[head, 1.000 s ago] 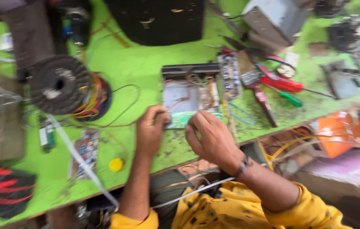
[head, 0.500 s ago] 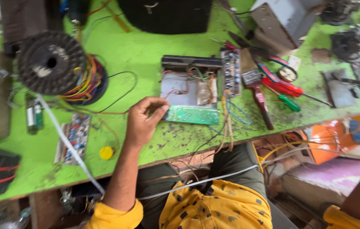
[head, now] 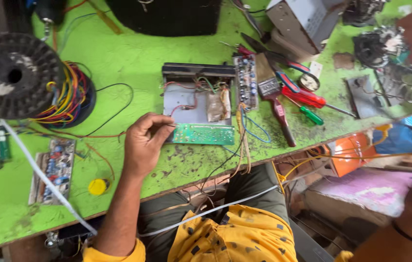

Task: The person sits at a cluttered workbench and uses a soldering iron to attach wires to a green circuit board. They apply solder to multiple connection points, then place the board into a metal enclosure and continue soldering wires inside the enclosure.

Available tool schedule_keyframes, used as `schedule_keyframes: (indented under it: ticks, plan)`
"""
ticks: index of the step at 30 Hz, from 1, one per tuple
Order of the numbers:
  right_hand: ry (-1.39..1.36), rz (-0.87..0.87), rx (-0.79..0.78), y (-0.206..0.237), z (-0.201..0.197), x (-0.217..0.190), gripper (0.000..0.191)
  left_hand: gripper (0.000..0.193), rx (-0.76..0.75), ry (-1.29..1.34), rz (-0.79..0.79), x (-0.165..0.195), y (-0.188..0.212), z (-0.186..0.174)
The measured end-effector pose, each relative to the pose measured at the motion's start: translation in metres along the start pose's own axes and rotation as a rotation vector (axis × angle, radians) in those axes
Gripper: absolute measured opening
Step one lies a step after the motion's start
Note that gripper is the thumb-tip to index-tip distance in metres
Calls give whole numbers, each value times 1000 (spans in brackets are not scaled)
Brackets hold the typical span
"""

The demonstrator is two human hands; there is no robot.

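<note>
My left hand [head: 143, 143] pinches a thin wire beside the green circuit board [head: 203, 134]; I should keep it steady, pulling gently.

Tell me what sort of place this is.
Likely an electronics repair bench: the left hand rests by a green circuit board in an opened chassis, with screwdrivers and a wire spool nearby.

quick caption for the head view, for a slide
Left hand pinches the edge of a green circuit board on a cluttered green workbench.
</note>
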State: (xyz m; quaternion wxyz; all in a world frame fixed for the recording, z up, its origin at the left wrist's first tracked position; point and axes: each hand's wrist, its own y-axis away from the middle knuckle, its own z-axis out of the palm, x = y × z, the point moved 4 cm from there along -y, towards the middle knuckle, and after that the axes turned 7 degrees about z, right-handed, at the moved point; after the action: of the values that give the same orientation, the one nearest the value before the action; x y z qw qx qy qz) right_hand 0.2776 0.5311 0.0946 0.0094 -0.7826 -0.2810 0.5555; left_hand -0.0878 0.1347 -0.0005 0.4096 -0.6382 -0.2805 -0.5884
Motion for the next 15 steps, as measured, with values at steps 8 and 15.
schedule_keyframes:
  ticks: [8, 15]
  plan:
    - [351, -13, -94, -53, 82, 5, 44, 10, 17, -9, 12, 4, 0, 0]
    - [271, 19, -249, -66, 94, 47, 37, 12, 4, -158, 97, 15, -6, 0]
